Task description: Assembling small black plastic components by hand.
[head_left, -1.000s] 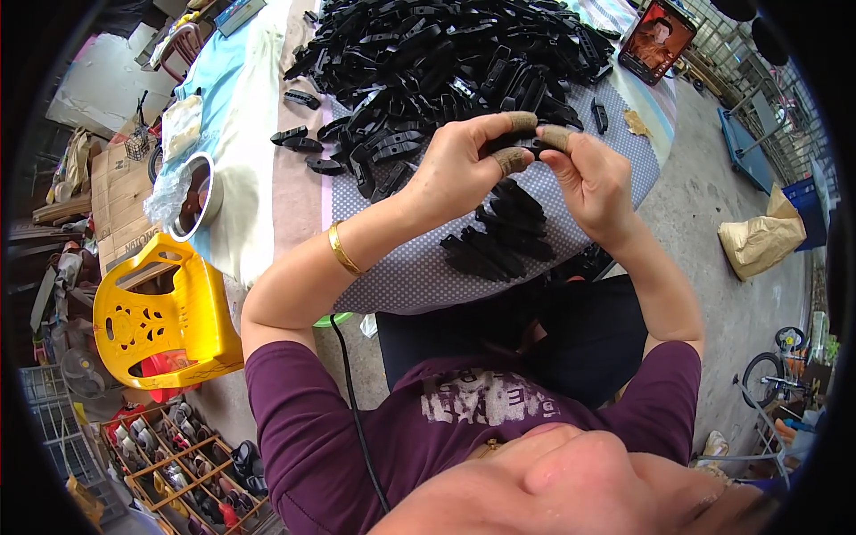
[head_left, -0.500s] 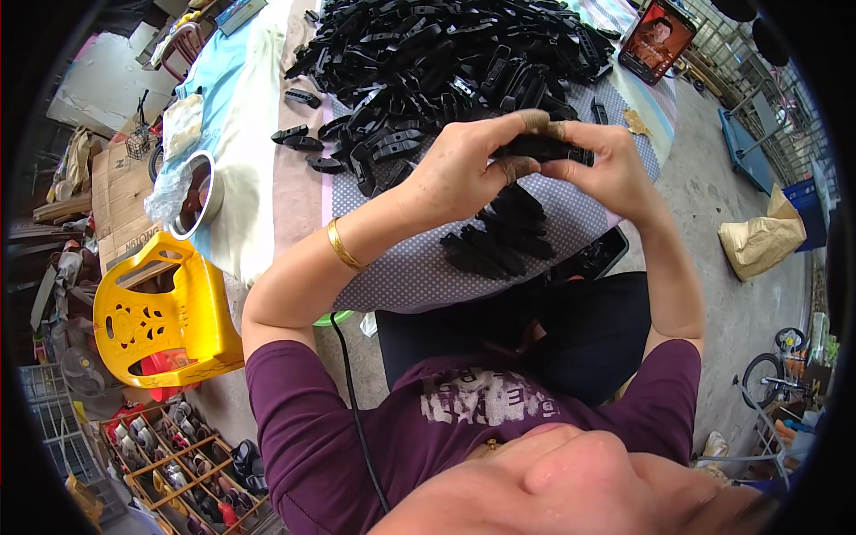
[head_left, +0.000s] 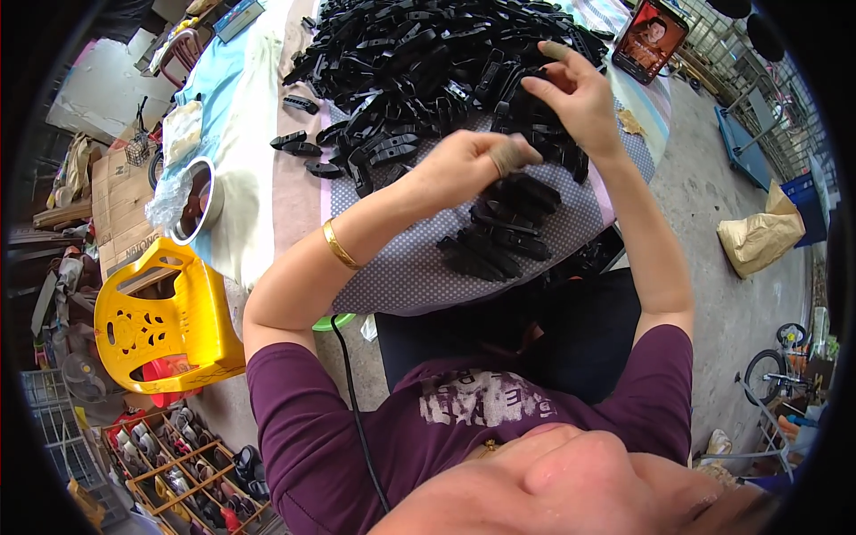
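A large heap of curved black plastic pieces (head_left: 401, 53) covers the far part of the table. My right hand (head_left: 580, 102) is over the heap's near right edge, its thumb and fingers apart with nothing between them; one fingertip is wrapped in tan tape. Nearer me, my left hand (head_left: 468, 169) is closed, its taped thumb slightly blurred. The left fingers sit just above a small row of black pieces (head_left: 499, 236) on the dotted cloth. Whatever they pinch is hidden behind the hand. Several loose pieces (head_left: 303, 143) lie left of the heap.
A phone (head_left: 654, 40) stands propped at the table's far right. Left of the table are a white bowl (head_left: 212, 201) with a plastic bag and a yellow plastic chair (head_left: 183, 312). A dark tray (head_left: 599, 254) shows below the near table edge. A black cable (head_left: 352, 401) crosses my shirt.
My hands have parted from the black piece they held together. The right one has moved up and away to the heap, opening; the left has come slightly down toward the near row.
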`<action>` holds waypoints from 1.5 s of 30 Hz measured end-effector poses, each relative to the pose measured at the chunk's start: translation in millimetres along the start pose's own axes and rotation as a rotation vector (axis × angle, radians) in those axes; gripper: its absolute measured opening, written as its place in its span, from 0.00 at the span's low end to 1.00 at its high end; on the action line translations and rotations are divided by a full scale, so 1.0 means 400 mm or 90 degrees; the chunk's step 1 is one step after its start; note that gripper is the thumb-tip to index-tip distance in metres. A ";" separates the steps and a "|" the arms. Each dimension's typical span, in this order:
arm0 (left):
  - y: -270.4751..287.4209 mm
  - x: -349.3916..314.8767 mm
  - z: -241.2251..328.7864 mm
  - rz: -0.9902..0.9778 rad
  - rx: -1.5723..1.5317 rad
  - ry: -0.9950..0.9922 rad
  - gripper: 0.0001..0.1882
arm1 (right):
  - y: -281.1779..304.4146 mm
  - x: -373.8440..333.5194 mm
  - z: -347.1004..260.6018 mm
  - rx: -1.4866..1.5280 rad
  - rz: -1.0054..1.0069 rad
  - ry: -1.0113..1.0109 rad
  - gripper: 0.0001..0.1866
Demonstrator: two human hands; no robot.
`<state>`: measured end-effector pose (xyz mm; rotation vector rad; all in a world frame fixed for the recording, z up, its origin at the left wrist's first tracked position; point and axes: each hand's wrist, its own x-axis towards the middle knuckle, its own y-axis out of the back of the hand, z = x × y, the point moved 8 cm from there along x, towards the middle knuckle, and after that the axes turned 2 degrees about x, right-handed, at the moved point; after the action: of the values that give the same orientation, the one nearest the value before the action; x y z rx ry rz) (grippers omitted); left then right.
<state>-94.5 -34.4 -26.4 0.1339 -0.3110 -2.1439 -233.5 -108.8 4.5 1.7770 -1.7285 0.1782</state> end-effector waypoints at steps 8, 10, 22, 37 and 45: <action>0.062 -0.008 -0.076 0.131 -0.424 0.160 0.20 | -0.067 -0.120 -0.209 -0.008 -0.176 0.285 0.19; 0.062 -0.003 -0.052 0.144 -0.443 0.132 0.18 | -0.070 -0.119 -0.190 -0.030 -0.217 0.263 0.20; 0.110 -0.003 -0.044 0.232 -0.292 0.082 0.17 | -0.095 -0.097 -0.123 -0.310 -0.253 0.242 0.16; 0.103 -0.012 -0.006 0.278 -0.207 0.002 0.10 | -0.022 -0.100 -0.076 0.176 -0.135 -0.180 0.09; 0.071 -0.011 0.000 0.225 -0.253 -0.036 0.16 | -0.033 -0.126 -0.114 0.094 -0.064 -0.009 0.09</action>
<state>-69.0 -45.8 -18.6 -0.1970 0.0624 -1.8178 -212.1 -43.2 9.7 1.9709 -1.6687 0.2557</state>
